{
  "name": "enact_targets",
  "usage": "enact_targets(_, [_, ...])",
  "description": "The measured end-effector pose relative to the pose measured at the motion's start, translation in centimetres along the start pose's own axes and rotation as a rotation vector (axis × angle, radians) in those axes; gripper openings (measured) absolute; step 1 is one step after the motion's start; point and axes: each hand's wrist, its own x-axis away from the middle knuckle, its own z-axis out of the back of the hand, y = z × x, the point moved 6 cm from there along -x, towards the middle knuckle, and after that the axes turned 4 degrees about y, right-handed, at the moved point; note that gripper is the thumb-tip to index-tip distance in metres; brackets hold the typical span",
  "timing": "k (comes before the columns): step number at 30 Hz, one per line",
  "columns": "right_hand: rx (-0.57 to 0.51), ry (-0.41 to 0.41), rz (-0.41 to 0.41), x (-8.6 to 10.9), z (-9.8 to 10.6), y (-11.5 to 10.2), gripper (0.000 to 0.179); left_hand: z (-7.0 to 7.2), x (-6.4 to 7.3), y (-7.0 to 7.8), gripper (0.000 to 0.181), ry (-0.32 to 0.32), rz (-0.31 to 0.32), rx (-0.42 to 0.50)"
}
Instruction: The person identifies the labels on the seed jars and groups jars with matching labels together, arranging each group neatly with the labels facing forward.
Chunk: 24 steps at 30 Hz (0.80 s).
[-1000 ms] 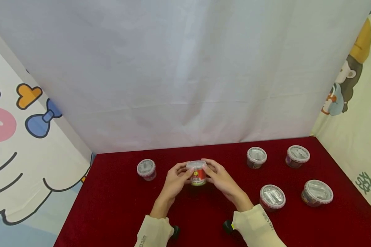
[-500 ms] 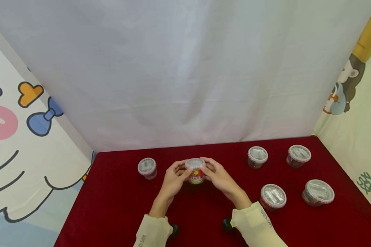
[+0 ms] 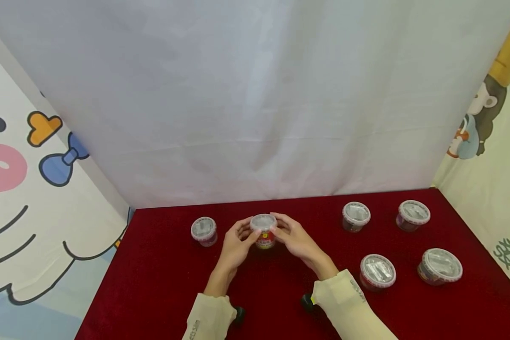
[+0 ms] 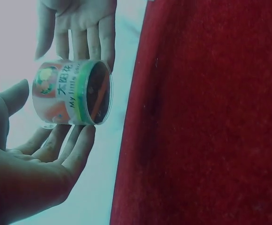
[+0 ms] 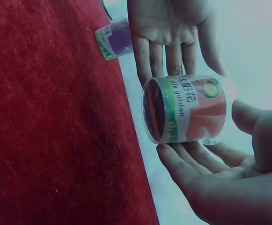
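Note:
A clear plastic tub (image 3: 264, 232) with a pale lid and a red-and-green label marked "little garden" is held upright between both hands. My left hand (image 3: 236, 243) grips its left side, thumb in front and fingers behind. From the right, my right hand (image 3: 298, 237) holds it the same way. In the left wrist view the tub (image 4: 70, 92) shows its bottom, with dark contents and an orange strip inside, raised off the red cloth. The right wrist view shows the tub (image 5: 185, 110) with fingers of both hands against its sides.
A similar lidded tub (image 3: 204, 231) with a purple label stands left of the hands. Several more stand at the right, among them a back tub (image 3: 356, 216) and a front tub (image 3: 377, 271). Red cloth (image 3: 153, 283) covers the table; a white curtain (image 3: 238, 94) hangs behind.
Both hands have carried the tub a little to the left and towards the back of the table. The other tubs stay in place; the head view has shifted slightly.

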Motion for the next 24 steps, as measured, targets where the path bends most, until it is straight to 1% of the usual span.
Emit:
enact_targets(6, [0.059, 0.01, 0.021, -0.9, -0.4, 0.4, 0.052, 0.4, -0.4, -0.5, 0.054, 0.006, -0.001, -0.002])
enact_targets(11, [0.079, -0.005, 0.04, -1.6, -0.9, 0.8, 0.053, 0.6, -0.8, -1.3, 0.054, 0.011, 0.013, 0.009])
enact_targets(14, [0.069, -0.006, 0.035, -2.0, -1.1, 1.1, 0.054, 0.8, -1.1, -1.9, 0.055, 0.009, 0.021, 0.016])
enact_targets(16, [0.063, -0.004, 0.033, -2.2, -1.3, 1.3, 0.054, 0.8, -1.3, -2.1, 0.055, 0.004, 0.015, 0.021])
enact_targets(21, [0.042, 0.005, 0.03, -2.8, -1.6, 1.6, 0.054, 0.9, -1.4, -2.1, 0.056, -0.006, 0.004, 0.033])
enact_targets(24, [0.034, 0.013, 0.03, -3.0, -1.8, 1.7, 0.054, 1.0, -1.5, -2.2, 0.058, -0.011, 0.01, 0.037])
